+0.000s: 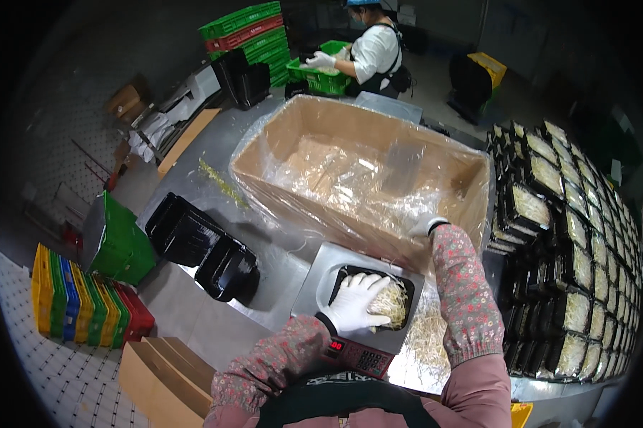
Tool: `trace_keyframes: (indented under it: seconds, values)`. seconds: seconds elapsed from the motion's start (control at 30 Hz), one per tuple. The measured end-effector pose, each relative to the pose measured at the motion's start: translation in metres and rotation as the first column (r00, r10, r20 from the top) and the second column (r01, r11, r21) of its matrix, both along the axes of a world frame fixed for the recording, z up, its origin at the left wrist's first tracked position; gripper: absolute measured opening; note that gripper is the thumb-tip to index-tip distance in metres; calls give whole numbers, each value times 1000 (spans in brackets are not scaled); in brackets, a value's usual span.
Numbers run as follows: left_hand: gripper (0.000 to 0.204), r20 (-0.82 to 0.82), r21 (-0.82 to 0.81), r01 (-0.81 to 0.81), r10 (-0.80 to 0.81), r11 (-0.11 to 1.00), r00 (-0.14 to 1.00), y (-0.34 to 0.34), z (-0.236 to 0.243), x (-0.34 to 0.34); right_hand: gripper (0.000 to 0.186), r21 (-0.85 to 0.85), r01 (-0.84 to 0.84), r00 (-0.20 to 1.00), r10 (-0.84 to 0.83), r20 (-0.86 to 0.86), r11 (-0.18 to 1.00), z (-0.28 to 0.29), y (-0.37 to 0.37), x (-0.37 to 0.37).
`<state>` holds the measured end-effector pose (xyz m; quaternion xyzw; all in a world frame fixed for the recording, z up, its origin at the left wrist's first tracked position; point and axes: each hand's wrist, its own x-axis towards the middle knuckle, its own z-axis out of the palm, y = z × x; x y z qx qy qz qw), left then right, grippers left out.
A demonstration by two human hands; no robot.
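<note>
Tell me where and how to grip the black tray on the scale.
Probably by the left and right rims, coming from above: the black tray sits flat and open on the digital scale, its raised walls giving edges to pinch. The far side looks less handy, with the plastic-lined cardboard box close beyond it. The left hand lies over the bean sprouts, near the left rim.

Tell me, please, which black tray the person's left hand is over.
The black tray on the scale: the left hand presses on its sprouts, while the other black trays sit off the scale.
</note>
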<state>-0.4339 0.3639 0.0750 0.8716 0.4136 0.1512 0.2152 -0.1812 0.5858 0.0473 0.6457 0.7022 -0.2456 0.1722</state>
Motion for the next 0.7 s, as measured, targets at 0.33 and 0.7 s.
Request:
trace_keyframes:
  seconds: [0.33, 0.7]
  values:
    - [90, -31, -35, 152, -153, 988, 988, 24, 19, -5, 33, 421, 161, 983, -184, 13, 893, 70, -55, 27]
    - [87, 281, 12, 32, -34, 999, 959, 7, 51, -35, 28, 909, 348, 831, 373, -412, 227, 156, -184, 10]
